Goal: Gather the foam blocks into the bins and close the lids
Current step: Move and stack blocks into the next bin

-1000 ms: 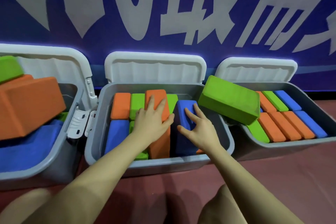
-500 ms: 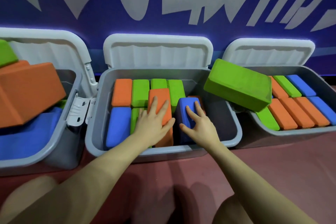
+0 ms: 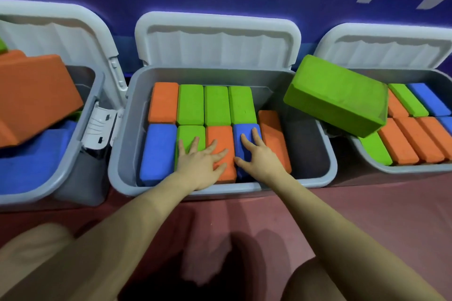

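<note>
1. The left hand is lying flat with fingers spread inside the middle grey plastic bin, pressing across a green rectangular foam block and the orange rectangular foam block beside it.
2. The right hand is pressing down, fingers straight and apart, on a blue rectangular foam block just right of that orange one; neither hand is curling round anything.
3. Counting the middle bin: nine blocks are showing, four green, three orange, two blue, standing side by side in two rows, with a bare gap at the right end.
4. Three bins are sitting on the red floor, all three white lids standing open.
5. A large green foam block is tilting across the rims between the middle bin and the right bin.
6. A big orange foam block is lying askew on blue foam in the left bin.
</note>
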`<state>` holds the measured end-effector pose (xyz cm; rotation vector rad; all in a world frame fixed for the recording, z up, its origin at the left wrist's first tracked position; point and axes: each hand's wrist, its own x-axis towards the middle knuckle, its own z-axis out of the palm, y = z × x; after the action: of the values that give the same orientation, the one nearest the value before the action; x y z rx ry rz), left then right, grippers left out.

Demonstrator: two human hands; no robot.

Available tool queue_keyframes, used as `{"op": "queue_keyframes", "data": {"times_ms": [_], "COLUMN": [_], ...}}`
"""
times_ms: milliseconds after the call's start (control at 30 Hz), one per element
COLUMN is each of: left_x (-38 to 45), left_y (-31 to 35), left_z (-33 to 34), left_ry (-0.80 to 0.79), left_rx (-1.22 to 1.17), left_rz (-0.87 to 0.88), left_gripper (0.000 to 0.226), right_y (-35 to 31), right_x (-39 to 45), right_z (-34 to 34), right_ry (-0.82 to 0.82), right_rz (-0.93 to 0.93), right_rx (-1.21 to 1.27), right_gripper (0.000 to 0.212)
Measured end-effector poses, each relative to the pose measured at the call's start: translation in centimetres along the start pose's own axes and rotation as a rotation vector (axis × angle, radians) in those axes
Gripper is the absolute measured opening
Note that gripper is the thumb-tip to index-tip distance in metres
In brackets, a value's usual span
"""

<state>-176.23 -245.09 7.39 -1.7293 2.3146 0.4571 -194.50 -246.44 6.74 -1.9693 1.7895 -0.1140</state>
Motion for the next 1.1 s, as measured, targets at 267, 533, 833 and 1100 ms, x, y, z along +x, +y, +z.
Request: {"op": "queue_keyframes", "data": {"times_ms": [267,533,833,1100], "left_x": [1.7,7.5,8.2,7.8], "left_y": [-0.9,-0.8,-1.0,0.3], "left_z": [-1.8,-0.1,0.9,-3.1], "left_ry": [0.162,0.141,0.223,0.076], "left_rx": [0.093,-0.023,0.044,0.065], "left_rz": [0.060,-0.048,-0.076,-0.104], "left_gripper": [0.053,0.060,0.081,0.061], "right_y": [0.2,2.0,2.0,3.6], "right_x": [0.9,5.0,6.0,3.6], "right_z": [0.0,1.5,1.8,-3.6], "right_ry": [0.173,0.092,0.100,0.334], "right_rz": [-0.003,-0.133,-0.130,-0.216], "right_rx": [-0.259,-0.136,-0.167,-0.187], "right_gripper": [0.053,0.078,0.087,0.068]}}
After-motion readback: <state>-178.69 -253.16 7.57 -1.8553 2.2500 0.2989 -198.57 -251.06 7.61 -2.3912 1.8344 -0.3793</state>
